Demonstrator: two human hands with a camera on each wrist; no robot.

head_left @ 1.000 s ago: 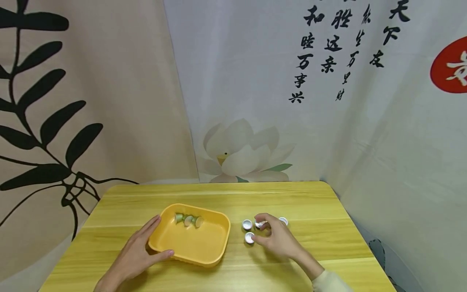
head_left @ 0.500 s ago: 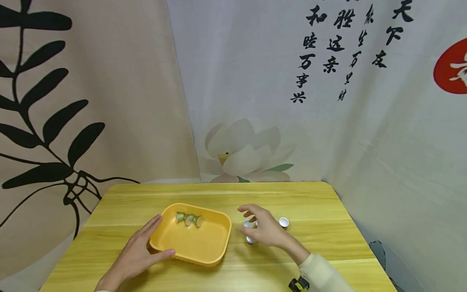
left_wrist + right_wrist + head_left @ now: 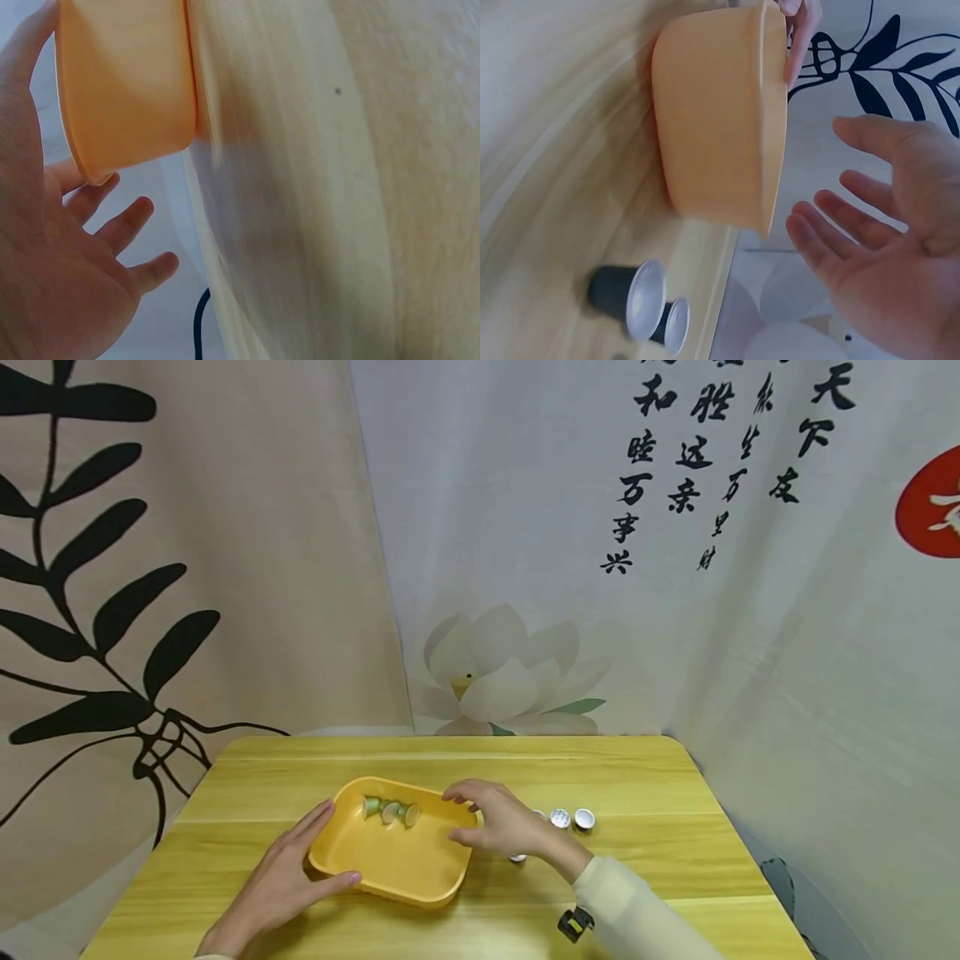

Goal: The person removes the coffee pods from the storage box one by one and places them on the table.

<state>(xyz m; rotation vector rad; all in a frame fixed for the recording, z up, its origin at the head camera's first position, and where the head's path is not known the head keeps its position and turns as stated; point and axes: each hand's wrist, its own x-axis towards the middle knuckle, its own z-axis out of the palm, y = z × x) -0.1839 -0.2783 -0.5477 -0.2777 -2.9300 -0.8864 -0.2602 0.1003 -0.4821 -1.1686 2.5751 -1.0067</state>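
While the left hand (image 3: 276, 878) grips the yellow tray (image 3: 401, 864) on the wooden table (image 3: 262, 760) between thumb and fingers, the right hand (image 3: 504, 822), loose and empty, hovers near its opposite edge, where a careless knock could send the green cups (image 3: 391, 812) inside rolling

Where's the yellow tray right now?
In the head view, the yellow tray is on the table left of centre, between the left hand and right hand, with small dark-and-silver cups to its right.
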